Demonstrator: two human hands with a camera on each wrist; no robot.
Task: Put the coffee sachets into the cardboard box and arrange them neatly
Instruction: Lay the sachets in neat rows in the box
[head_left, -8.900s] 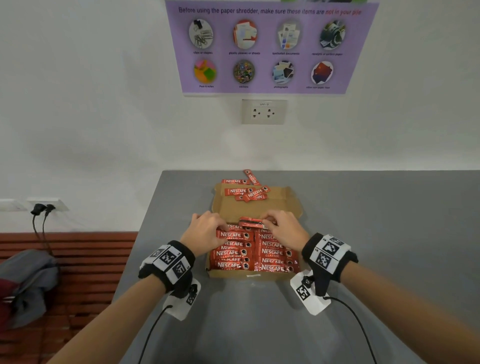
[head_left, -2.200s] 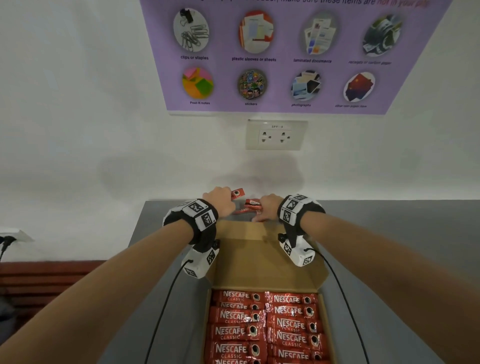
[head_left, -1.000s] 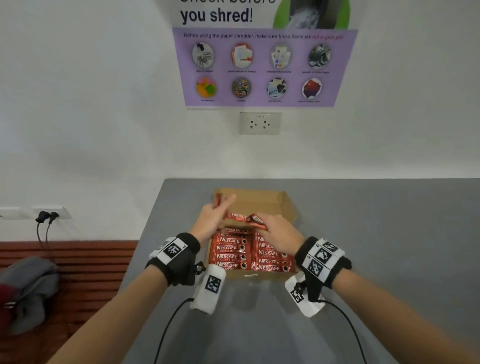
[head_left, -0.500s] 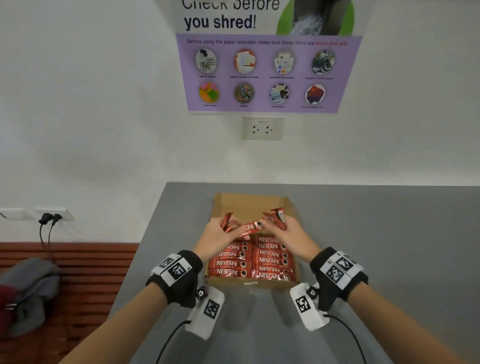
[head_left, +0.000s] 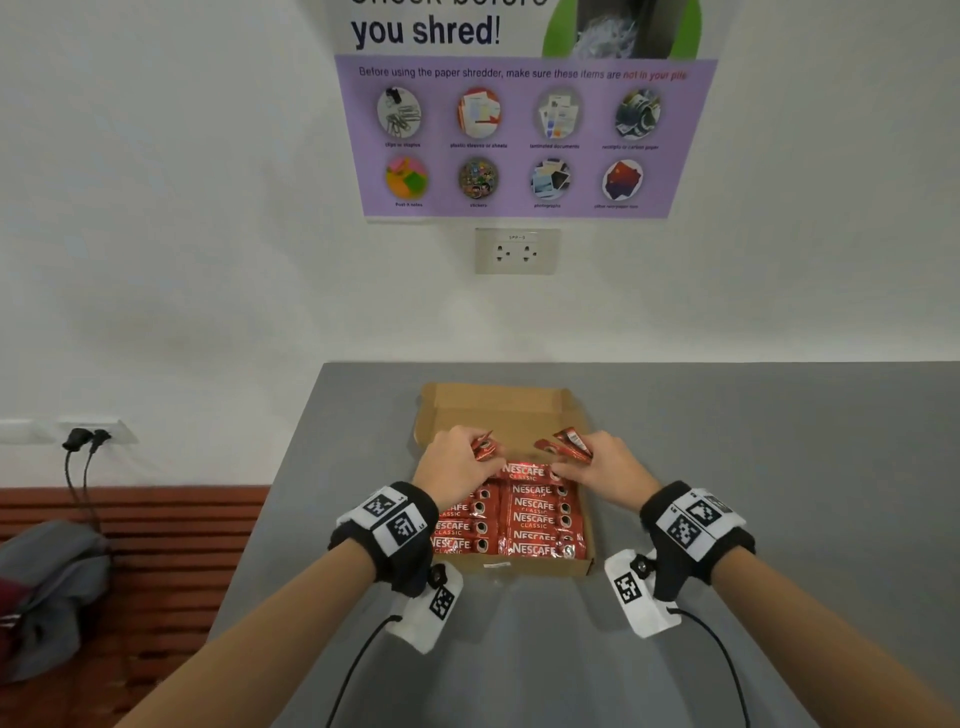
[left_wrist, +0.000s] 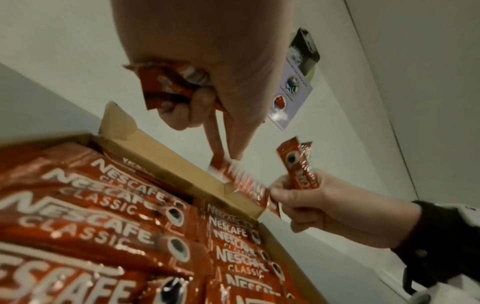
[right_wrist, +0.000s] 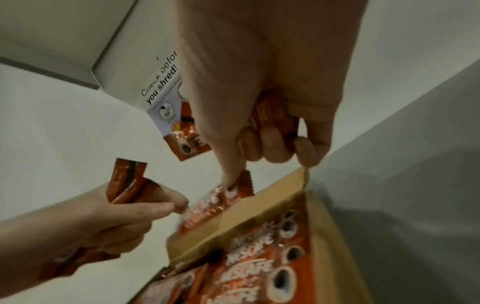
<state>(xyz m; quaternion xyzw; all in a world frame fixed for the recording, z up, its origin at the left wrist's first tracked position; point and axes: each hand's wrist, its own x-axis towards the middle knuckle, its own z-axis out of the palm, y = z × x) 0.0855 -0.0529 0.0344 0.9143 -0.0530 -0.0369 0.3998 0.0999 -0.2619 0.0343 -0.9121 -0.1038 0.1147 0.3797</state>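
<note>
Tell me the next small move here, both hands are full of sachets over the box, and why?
Probably lay the one sachet stretched between both hands flat at the far end of the right row in the cardboard box. The left hand and right hand each grip spare sachets, and the rows lie flat already.

Your forearms are bare, no sleeves; each wrist carries a black fabric wristband with white panels printed in black square marker patterns; the right wristband shows the same panels; below the left wristband hangs a white camera pod bearing one marker; a matching right pod hangs below the right wristband; a thin black cable trails from the left pod, another cable from the right pod.
</note>
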